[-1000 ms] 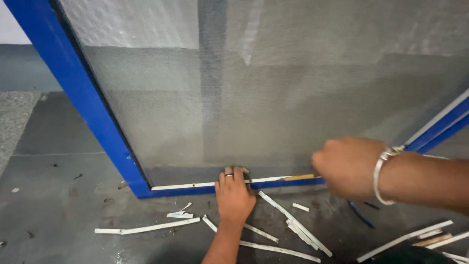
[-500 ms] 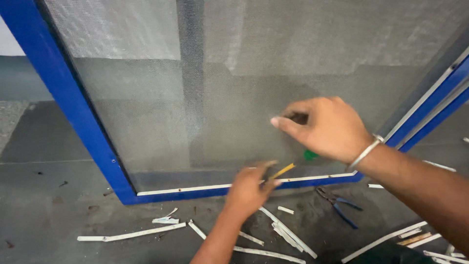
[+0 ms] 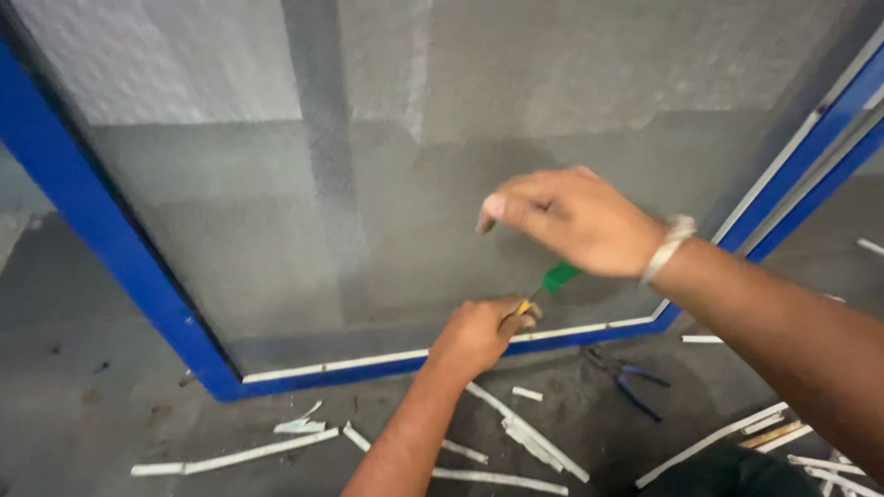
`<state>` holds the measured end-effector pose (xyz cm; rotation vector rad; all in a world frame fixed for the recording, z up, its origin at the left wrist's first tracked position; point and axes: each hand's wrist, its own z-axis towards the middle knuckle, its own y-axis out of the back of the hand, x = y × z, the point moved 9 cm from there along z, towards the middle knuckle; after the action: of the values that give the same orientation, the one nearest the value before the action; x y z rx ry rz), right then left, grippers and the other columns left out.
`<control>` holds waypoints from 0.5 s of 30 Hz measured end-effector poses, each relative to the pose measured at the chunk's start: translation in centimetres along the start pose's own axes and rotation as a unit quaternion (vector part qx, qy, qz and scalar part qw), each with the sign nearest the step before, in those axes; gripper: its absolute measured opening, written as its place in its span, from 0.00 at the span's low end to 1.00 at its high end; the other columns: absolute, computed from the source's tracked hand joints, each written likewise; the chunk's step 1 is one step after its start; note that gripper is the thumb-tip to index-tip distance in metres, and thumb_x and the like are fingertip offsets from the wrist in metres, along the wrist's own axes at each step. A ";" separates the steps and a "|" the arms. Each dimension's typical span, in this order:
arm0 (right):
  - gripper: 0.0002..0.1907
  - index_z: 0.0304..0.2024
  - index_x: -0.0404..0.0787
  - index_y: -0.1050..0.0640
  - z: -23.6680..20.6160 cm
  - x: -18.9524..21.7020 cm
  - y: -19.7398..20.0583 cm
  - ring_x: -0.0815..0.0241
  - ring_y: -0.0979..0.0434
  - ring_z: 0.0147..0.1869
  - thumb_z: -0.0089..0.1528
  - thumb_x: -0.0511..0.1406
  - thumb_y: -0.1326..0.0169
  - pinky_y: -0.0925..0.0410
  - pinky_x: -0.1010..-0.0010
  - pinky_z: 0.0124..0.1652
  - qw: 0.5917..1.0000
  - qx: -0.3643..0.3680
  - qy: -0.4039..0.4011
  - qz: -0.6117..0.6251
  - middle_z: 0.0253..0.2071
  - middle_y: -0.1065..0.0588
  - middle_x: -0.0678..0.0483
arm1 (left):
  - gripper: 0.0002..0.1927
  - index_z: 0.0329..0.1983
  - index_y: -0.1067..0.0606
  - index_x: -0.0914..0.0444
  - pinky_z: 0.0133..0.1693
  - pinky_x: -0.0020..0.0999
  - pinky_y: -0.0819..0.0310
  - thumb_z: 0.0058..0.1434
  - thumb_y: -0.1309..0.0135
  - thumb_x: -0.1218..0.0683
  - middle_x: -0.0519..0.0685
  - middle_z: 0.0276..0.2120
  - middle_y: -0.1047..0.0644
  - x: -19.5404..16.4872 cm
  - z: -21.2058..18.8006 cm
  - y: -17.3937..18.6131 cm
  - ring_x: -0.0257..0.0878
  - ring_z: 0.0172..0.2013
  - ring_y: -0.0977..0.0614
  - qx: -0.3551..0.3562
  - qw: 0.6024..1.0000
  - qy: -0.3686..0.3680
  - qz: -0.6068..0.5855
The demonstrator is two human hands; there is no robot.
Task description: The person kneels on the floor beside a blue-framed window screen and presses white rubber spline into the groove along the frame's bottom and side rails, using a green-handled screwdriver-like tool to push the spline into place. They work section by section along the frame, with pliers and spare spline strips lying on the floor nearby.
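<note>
- At the far left, loose white plastic strips (image 3: 235,455) lie scattered on the grey floor (image 3: 83,368); we judge much of the stripping already done
- The blue metal screen frame (image 3: 110,248) stands tilted on the floor; a white strip (image 3: 336,364) still sits along its bottom rail, so that length is left
- Our left hand (image 3: 479,333) is closed around a green-handled screwdriver (image 3: 549,283), tip at the rail
- Our right hand (image 3: 573,219) hovers above the handle, fingers loosely curled, holding nothing
- Blue-handled pliers (image 3: 631,379) lie further right

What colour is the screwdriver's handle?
Green, with a yellow collar: the screwdriver handle shows best in the head view.
</note>
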<state>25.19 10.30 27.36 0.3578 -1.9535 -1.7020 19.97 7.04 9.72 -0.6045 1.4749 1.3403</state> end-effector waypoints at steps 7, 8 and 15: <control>0.25 0.53 0.46 0.20 -2.1 -2.6 -2.5 0.47 0.18 0.52 0.62 0.52 0.48 0.29 0.54 0.55 0.979 0.137 -0.137 -0.060 0.48 0.20 0.46 | 0.16 0.51 0.20 0.52 0.45 0.46 0.25 0.58 0.40 0.51 0.51 0.42 0.17 3.7 -1.6 0.0 0.53 0.44 0.18 -0.052 0.990 0.046 0.126; 0.23 0.52 0.45 0.19 -3.4 -3.1 -3.5 0.46 0.17 0.51 0.63 0.51 0.48 0.27 0.56 0.55 0.965 0.190 -0.151 -0.095 0.46 0.19 0.44 | 0.17 0.51 0.20 0.52 0.45 0.47 0.26 0.56 0.38 0.52 0.51 0.43 0.17 4.7 -2.5 1.0 0.53 0.45 0.19 -0.090 0.977 0.058 0.182; 0.17 0.53 0.60 0.17 -14.3 -10.2 -12.0 0.55 0.16 0.46 0.62 0.40 0.46 0.25 0.63 0.48 0.976 0.166 -0.137 -0.038 0.45 0.17 0.57 | 0.14 0.44 0.22 0.56 0.44 0.47 0.24 0.54 0.40 0.59 0.54 0.37 0.20 10.2 -4.3 1.9 0.54 0.42 0.19 -0.174 0.957 0.077 0.219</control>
<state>39.78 1.49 14.57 0.3332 -2.4655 -1.5334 13.14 6.14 0.89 -0.6376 1.5672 1.9649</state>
